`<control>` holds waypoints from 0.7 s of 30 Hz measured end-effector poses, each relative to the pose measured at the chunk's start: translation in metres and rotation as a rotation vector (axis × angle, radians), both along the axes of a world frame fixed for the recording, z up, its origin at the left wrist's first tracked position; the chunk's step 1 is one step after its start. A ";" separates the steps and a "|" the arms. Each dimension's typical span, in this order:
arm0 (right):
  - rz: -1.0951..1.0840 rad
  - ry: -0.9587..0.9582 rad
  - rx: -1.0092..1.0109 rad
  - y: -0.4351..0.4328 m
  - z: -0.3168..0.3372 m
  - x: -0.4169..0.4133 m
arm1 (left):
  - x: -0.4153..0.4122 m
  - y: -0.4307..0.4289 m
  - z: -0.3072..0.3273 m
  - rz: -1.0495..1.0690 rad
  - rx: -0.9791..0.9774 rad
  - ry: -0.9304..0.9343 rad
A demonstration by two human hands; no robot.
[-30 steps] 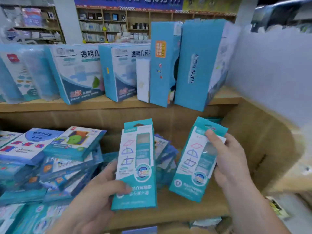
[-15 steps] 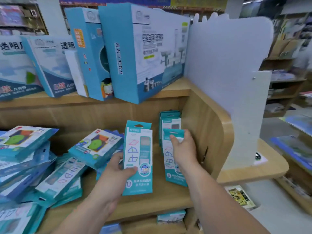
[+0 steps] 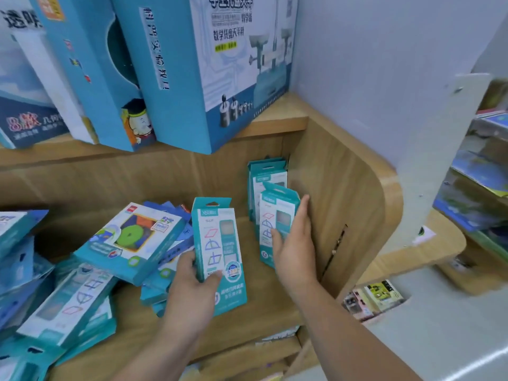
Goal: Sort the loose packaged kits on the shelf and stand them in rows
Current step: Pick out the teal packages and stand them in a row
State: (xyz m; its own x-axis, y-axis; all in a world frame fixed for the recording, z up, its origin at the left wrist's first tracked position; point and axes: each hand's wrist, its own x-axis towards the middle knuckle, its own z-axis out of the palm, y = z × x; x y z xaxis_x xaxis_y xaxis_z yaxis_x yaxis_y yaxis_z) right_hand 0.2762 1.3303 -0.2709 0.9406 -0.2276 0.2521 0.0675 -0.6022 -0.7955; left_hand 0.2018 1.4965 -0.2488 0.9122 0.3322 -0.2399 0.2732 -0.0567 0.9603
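Shelf (image 3: 264, 314), lower level: wooden board with a curved side wall (image 3: 346, 193) at its right end. The left hand (image 3: 192, 287) grips a teal kit (image 3: 220, 243) by its lower left edge, thumb across the front and fingers curled behind. This kit is upright near the middle of the shelf; whether its base touches the board cannot be told. The right hand (image 3: 295, 243) holds a second kit (image 3: 277, 213) of the same kind, pinched between the thumb on its front face and the straight fingers along its right edge. The second kit stands upright at the right end of the shelf, just beside the side wall and directly in front of the standing kits (image 3: 265, 174) at the back panel. A loose pile (image 3: 129, 243) of kits lies flat and tilted to the left of the left hand, packs overlapping. Large blue boxes (image 3: 220, 78) stand on the upper shelf (image 3: 275, 122).
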 end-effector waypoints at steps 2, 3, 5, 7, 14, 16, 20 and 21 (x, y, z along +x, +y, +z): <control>-0.021 -0.060 -0.090 0.002 -0.016 -0.003 | 0.005 0.004 -0.001 -0.010 0.001 -0.012; -0.026 -0.088 -0.145 0.003 -0.024 -0.003 | 0.007 0.006 0.000 -0.016 0.001 -0.020; -0.046 -0.122 -0.263 0.004 -0.036 -0.002 | 0.009 0.012 0.003 -0.038 -0.007 -0.027; -0.094 -0.132 -0.357 0.006 -0.043 0.001 | 0.009 0.016 0.005 -0.063 -0.004 -0.025; -0.113 -0.132 -0.730 0.010 -0.054 0.007 | 0.005 0.019 0.004 -0.086 -0.043 -0.037; -0.112 -0.120 -0.745 0.008 -0.055 0.008 | 0.005 0.018 0.005 -0.090 -0.066 -0.043; 0.022 0.021 -0.657 0.004 -0.049 0.009 | 0.004 0.017 0.004 -0.073 -0.102 -0.048; 0.063 0.044 -0.630 0.001 -0.047 0.009 | 0.004 0.018 0.004 -0.072 -0.116 -0.047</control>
State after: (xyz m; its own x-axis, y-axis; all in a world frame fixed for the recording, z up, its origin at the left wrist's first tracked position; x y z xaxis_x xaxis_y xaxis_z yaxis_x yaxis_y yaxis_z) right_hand 0.2856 1.3315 -0.3179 0.9599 0.0080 0.2801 0.0932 -0.9518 -0.2922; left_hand 0.2062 1.5142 -0.2448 0.9437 0.2383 -0.2294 0.2271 0.0375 0.9731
